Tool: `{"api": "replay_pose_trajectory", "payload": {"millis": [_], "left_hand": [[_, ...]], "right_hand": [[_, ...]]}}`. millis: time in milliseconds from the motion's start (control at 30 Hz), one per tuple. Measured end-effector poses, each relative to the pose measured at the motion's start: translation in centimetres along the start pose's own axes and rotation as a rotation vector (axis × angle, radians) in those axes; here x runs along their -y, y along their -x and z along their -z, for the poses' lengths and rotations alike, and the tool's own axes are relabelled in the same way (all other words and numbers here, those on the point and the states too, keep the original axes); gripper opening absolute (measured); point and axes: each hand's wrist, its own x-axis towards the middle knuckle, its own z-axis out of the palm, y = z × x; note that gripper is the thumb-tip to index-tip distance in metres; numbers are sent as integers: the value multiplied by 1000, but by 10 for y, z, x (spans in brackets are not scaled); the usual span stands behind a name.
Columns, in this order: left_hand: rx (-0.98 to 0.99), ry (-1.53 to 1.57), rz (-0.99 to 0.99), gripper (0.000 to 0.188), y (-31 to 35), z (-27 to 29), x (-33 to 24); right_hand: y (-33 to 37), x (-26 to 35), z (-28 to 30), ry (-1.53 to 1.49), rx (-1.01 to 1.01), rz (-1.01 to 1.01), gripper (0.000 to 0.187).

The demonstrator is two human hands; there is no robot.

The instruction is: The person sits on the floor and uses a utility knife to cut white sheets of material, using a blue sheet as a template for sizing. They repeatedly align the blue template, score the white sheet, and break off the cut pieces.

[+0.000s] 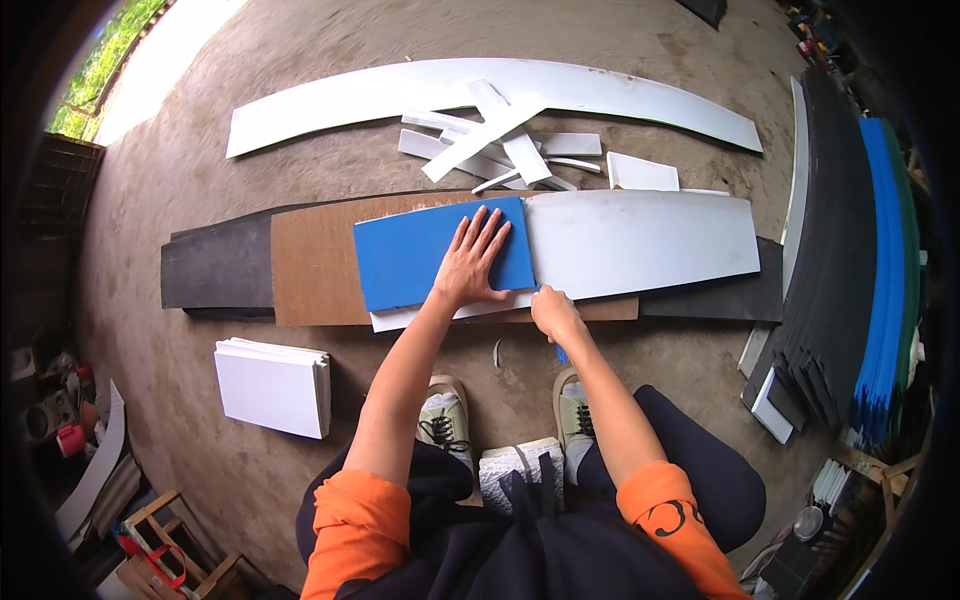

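My left hand [468, 268] lies flat with fingers spread on a blue rectangular sheet [400, 262]. Beneath that sheet is a long white foam-like sheet [650, 240], stretching out to the right and showing a strip along the near edge. My right hand [557, 314] is closed around a blue-handled knife [561, 353] at the blue sheet's near right corner. Most of the knife is covered by the hand, and its blade cannot be made out. Both sheets rest on a brown board [312, 262], which lies over dark boards [215, 262] on the floor.
Beyond the boards lie white offcuts [510, 140] and a long curved white sheet [640, 92]. A stack of white rectangles [270, 390] sits at the near left. Black sheets [830, 230] and blue sheets [883, 290] line the right side. A white block [505, 475] is between my feet.
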Motion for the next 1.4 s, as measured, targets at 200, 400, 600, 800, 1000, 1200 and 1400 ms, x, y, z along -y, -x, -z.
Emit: {"api": "replay_pose_trajectory", "payload": {"millis": [200,400,600,800,1000,1200,1400], "left_hand": [[27,-46,-4,108,1,-1,-2],[6,-79,-4,106,-1,0,-2],[44,-156,97,106,27,31,49],[121,-260,354,99,77,66,130],[-6,-316,531,94,76,66,167],[-38,-58,-7,75,-42,44,55],[81,-162,33,83,-73,22,32]], "right_hand": [[37,-20,-21,49,-83,17,27],[43,-29,-16,8,-39,24,32],[31,-19,40,-369,-39,55,28],[-8,-17,47,-443,-179,29,31],[-28,-29,33,-268,-499,176,27],[-33,-27,41,-297,-652,276,22],[-38,-24,41,-327,-729,361,31]]}}
